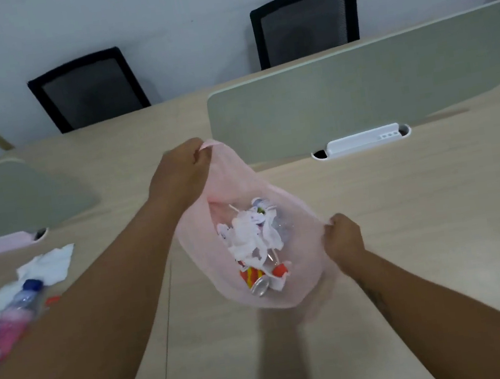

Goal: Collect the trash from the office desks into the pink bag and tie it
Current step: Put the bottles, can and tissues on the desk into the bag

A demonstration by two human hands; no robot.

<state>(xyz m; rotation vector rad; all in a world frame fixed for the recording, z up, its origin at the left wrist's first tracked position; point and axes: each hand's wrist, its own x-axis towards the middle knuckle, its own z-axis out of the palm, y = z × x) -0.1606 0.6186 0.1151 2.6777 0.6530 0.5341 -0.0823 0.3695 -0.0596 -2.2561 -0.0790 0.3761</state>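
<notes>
A thin pink bag [297, 214] hangs open above the middle of the desk. My left hand [180, 173] grips its far rim and my right hand [343, 237] pinches its near right rim, holding the mouth wide. Inside lie crumpled white tissues [249, 237], a printed wrapper, a red and orange can [255, 280] and clear plastic. On the desk at the left lie a plastic bottle [13, 319] with a blue cap and pink label, white tissues [48, 264] and a small red scrap [51, 300].
The light wooden desk [408, 231] carries two grey-green divider panels [356, 87] [9, 197], each with a cable slot at its foot. Two black mesh chairs [90, 89] [305, 21] stand behind the desk against a pale wall.
</notes>
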